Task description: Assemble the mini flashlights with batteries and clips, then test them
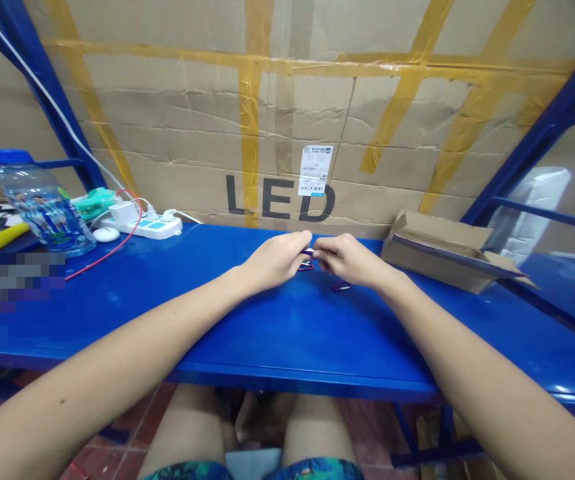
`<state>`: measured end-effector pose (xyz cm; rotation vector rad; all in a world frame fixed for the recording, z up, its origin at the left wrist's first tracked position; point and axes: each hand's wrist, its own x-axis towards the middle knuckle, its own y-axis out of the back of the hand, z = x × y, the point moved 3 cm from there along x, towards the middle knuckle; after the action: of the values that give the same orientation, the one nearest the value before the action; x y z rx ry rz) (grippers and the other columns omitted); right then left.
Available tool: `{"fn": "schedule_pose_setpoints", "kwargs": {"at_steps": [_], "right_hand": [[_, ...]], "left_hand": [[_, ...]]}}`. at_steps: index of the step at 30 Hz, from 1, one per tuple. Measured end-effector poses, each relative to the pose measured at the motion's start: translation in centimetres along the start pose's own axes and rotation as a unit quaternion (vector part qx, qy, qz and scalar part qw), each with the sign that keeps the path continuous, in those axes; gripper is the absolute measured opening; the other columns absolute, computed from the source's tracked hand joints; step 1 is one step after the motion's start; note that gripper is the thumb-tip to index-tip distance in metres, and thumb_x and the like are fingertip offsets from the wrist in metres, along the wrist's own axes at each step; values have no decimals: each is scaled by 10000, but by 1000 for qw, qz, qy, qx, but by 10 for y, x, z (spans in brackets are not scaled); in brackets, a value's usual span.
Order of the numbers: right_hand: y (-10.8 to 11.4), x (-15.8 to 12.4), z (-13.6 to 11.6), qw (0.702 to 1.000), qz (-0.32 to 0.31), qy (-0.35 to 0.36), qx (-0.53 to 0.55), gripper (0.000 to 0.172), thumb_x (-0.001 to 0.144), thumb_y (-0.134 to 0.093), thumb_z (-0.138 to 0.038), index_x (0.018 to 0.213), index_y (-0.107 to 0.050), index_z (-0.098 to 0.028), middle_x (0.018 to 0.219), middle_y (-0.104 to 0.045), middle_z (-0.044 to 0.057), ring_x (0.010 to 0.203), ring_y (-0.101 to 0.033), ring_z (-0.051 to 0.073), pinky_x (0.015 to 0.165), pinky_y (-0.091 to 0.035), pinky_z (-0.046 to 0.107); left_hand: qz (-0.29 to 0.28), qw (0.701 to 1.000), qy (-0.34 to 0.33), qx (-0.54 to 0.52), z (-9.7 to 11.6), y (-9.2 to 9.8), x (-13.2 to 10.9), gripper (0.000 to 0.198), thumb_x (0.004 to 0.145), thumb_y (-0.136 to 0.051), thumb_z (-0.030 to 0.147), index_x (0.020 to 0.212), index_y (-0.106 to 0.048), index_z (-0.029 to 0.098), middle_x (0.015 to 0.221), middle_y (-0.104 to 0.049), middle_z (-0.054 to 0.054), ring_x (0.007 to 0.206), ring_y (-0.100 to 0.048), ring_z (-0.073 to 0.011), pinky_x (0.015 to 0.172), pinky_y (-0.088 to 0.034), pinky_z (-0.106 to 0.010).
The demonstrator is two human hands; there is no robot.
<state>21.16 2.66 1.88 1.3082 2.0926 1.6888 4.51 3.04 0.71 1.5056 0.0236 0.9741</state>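
Both hands meet over the back middle of the blue table. My left hand is closed on a small purple carabiner that juts from its fingertips. My right hand is pinched at the other end of it; what those fingertips grip is too small to make out. A red and purple carabiner shows just below the left fingers. Another purple carabiner lies on the table beneath my right hand.
An open cardboard box stands at the right. On the left are a water bottle, a white power strip, a white mouse-like object and a red cable. A large taped carton rises behind.
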Motion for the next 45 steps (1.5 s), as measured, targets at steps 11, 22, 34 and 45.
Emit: {"fn": "schedule_pose_setpoints", "kwargs": {"at_steps": [11,22,34,45], "right_hand": [[3,-1,-12,999,11,34,-34,246,911,-451,-165,682,-534,-195,598,-594,18,553,-468,133,608,-310,273],[-1,-1,-3,999,16,28,-33,243,889,-449,-154,666,-540,-188,576,-594,19,540,-448,128,578,-288,274],[-4,0,-1,997,-4,-25,70,301,928,-471,-279,652,-537,-179,544,-583,-8,511,-514,118,576,-375,247],[1,0,1,999,10,11,-29,275,902,-466,-208,639,-540,-175,551,-567,0,532,-443,109,573,-304,253]], "left_hand": [[5,997,-39,-62,-5,6,7,322,982,-323,199,832,-606,163,1038,-598,-118,1054,-555,-223,976,-448,-382],[-29,998,24,-55,-4,9,2,211,965,-488,286,893,-654,177,827,-708,-63,740,-636,-195,671,-420,-301],[18,998,-35,-50,2,8,0,63,900,-502,172,840,-518,184,808,-614,-35,726,-568,-173,644,-403,-293],[-43,999,23,-1,-4,-3,7,247,979,-387,191,894,-608,121,969,-620,-132,921,-611,-234,821,-482,-368]]}}
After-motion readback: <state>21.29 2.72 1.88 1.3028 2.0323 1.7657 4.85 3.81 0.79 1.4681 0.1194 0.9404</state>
